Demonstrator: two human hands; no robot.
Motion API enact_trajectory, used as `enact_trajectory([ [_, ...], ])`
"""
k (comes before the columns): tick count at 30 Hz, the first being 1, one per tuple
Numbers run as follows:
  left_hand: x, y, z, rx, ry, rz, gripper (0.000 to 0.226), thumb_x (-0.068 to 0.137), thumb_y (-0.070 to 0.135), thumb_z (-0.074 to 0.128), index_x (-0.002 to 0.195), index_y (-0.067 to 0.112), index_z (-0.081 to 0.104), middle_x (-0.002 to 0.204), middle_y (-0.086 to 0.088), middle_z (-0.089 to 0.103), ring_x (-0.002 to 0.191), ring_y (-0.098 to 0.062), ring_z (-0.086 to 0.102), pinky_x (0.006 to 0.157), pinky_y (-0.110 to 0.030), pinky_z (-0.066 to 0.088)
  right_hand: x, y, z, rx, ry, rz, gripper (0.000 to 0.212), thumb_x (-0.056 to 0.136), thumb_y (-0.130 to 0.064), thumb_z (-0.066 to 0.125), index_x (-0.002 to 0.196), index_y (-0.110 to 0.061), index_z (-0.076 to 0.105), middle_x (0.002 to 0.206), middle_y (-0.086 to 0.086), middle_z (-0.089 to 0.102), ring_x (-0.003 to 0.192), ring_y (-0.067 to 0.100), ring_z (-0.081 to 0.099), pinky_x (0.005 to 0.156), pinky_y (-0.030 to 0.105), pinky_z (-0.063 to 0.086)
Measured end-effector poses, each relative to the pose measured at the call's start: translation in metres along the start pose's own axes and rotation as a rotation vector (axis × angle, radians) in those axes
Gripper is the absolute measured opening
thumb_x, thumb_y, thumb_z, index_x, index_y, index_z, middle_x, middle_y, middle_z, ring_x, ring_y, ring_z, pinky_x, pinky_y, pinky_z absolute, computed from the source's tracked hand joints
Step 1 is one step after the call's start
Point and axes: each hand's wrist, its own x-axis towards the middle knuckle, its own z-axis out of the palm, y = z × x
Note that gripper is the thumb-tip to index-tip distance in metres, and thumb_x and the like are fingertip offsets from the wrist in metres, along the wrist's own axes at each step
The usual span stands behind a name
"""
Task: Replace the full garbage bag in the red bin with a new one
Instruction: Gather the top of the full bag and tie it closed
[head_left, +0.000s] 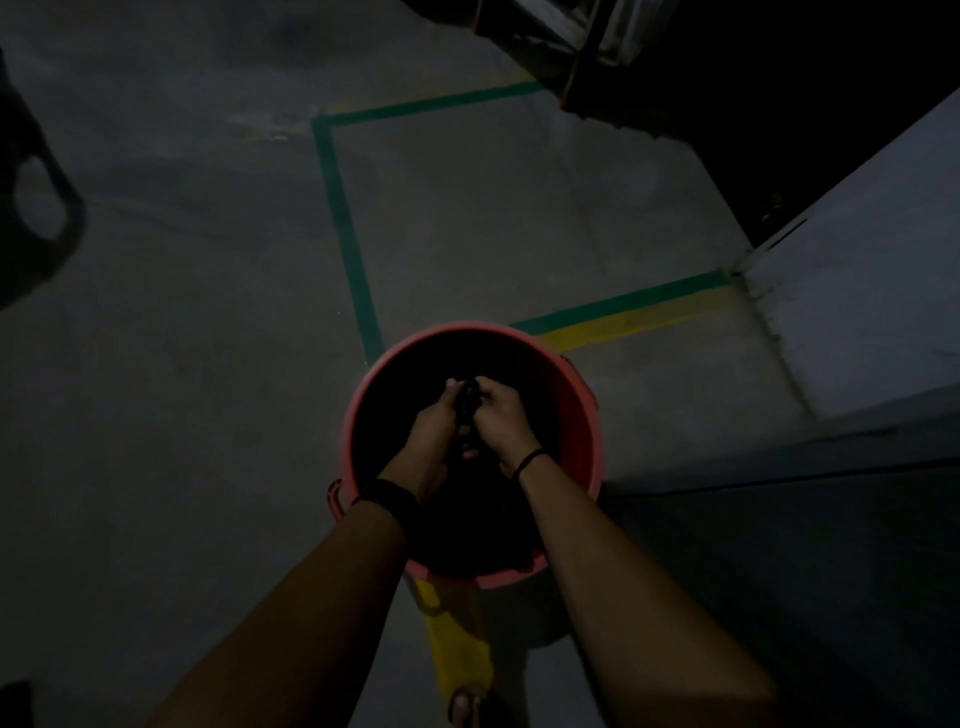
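Observation:
A round red bin (587, 415) stands on the concrete floor just in front of me, lined with a black garbage bag (395, 415) that fills its dark inside. Both my hands are over the middle of the bin. My left hand (434, 431) and my right hand (501, 421) are pressed close together, each closed on the gathered black neck of the bag (467, 402) between them. The bag's contents are hidden in the dark.
Green (343, 228) and yellow (623, 327) floor lines run around the bin. A pale low wall or ledge (857, 322) rises at the right. A dark object (36, 208) sits at the left edge, dark equipment (571, 47) at the top. My foot (467, 706) is below the bin.

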Motion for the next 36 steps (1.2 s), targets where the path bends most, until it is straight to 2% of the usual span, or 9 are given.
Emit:
enact_trajectory([
  [5,0.005,-0.001,-0.010,-0.014,0.076,0.066,0.040,0.103,0.036,0.037,0.125,0.010,0.058,0.100,-0.009,0.069,0.081,-0.024,0.066,0.056,-0.027,0.051,-0.007,0.012,-0.013,0.287,-0.200,0.016,0.029,0.096,-0.027,0.053,0.110,-0.009,0.070,0.092,0.005,0.071,0.079,0.020,0.068,0.064,0.034,0.053],
  [10,0.000,-0.001,-0.010,0.142,0.059,0.155,0.040,0.104,0.034,0.034,0.122,0.010,0.060,0.060,-0.003,0.054,0.044,-0.012,0.048,0.046,-0.021,0.038,0.001,0.019,-0.008,0.110,0.053,-0.083,0.024,0.095,-0.027,0.058,0.091,-0.008,0.072,0.070,0.010,0.067,0.060,0.024,0.063,0.063,0.040,0.055],
  [14,-0.014,-0.002,-0.017,0.615,-0.048,0.578,0.031,0.097,0.014,0.042,0.115,0.020,0.066,0.092,0.006,0.071,0.078,-0.008,0.066,0.067,-0.021,0.050,0.029,0.023,-0.015,-0.079,0.217,-0.046,0.028,0.094,-0.030,0.057,0.088,-0.007,0.071,0.085,0.014,0.070,0.077,0.026,0.064,0.072,0.038,0.051],
  [17,-0.011,-0.002,-0.035,0.992,-0.022,0.766,0.037,0.089,0.014,0.045,0.120,0.023,0.063,0.107,0.003,0.072,0.092,-0.012,0.067,0.079,-0.028,0.054,0.042,0.023,-0.017,-0.210,0.126,0.050,0.026,0.088,-0.008,0.057,0.063,-0.008,0.063,0.067,0.012,0.058,0.065,0.021,0.054,0.066,0.037,0.044],
  [21,-0.006,0.001,-0.045,1.133,-0.003,0.804,0.033,0.085,0.023,0.045,0.113,0.025,0.063,0.101,-0.001,0.073,0.090,-0.019,0.069,0.074,-0.038,0.055,0.030,0.007,-0.023,-0.262,-0.110,0.116,0.024,0.091,-0.006,0.053,0.070,-0.012,0.064,0.067,0.006,0.060,0.061,0.019,0.057,0.057,0.026,0.047],
  [24,-0.005,0.006,-0.044,1.094,0.022,0.772,0.028,0.088,0.011,0.051,0.110,0.019,0.067,0.104,-0.003,0.073,0.093,-0.019,0.068,0.073,-0.029,0.049,0.012,0.000,-0.035,0.022,-0.290,0.313,0.014,0.082,-0.021,0.059,0.071,-0.012,0.062,0.067,0.005,0.060,0.054,0.019,0.057,0.053,0.024,0.047],
  [26,-0.003,0.008,-0.043,1.116,0.006,0.700,0.028,0.090,0.009,0.052,0.112,0.014,0.069,0.105,-0.004,0.072,0.094,-0.019,0.066,0.073,-0.024,0.041,0.009,0.003,-0.044,0.185,-0.423,0.370,0.014,0.068,-0.019,0.061,0.078,-0.010,0.060,0.078,0.007,0.058,0.068,0.024,0.057,0.070,0.031,0.048],
  [32,-0.005,0.013,-0.023,0.651,-0.080,0.284,0.019,0.097,0.017,0.056,0.086,0.007,0.068,0.071,-0.002,0.063,0.060,-0.006,0.059,0.062,-0.019,0.044,0.001,0.012,-0.050,0.062,-0.591,0.296,0.048,0.078,0.005,0.051,0.125,-0.001,0.055,0.116,0.018,0.063,0.114,0.036,0.059,0.102,0.046,0.046],
  [36,-0.009,0.014,-0.019,0.401,-0.083,0.168,0.021,0.097,0.012,0.055,0.084,-0.001,0.066,0.058,0.000,0.065,0.055,-0.009,0.058,0.045,-0.011,0.047,-0.004,0.015,-0.048,-0.005,-0.532,0.174,0.033,0.084,0.006,0.060,0.116,0.001,0.061,0.104,0.014,0.067,0.104,0.031,0.063,0.090,0.034,0.054],
])
